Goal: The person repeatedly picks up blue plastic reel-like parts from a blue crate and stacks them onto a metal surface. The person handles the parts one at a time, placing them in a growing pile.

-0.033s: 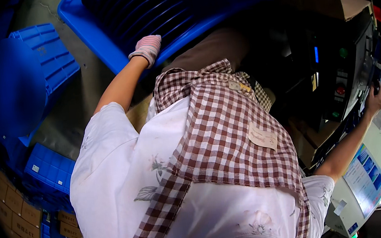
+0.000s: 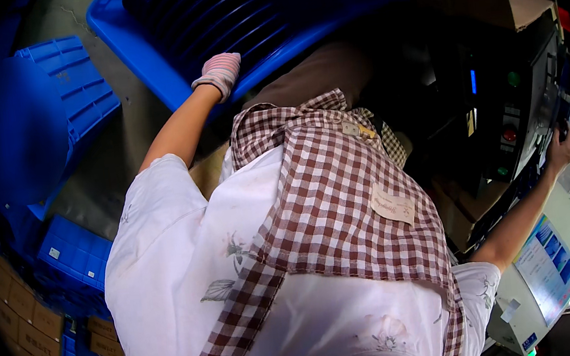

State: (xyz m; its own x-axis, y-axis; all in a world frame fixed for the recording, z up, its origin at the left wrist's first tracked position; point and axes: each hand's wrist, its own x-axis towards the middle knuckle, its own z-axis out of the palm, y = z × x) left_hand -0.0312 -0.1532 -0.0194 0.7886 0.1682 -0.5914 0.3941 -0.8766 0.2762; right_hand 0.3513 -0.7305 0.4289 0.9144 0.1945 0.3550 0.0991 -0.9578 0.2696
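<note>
At the blue bin (image 2: 145,60), the gloved left hand (image 2: 218,72) has its fingertips hidden.

The head camera, the left of a side-by-side pair, looks steeply down the front of the wearer's body. The shirt (image 2: 160,255) and apron (image 2: 344,206) lie nearest the lens and fill the middle and lower part; the trousers (image 2: 319,75) are farther off, toward the top. The left hand (image 2: 218,73), at the tub (image 2: 137,54), shows above the centre; the right hand (image 2: 559,149), beside the machine (image 2: 516,109), is near the right edge. Floor (image 2: 133,125) and boxes (image 2: 23,313) appear leftward. Straight edges bend toward the dark rim.
</note>
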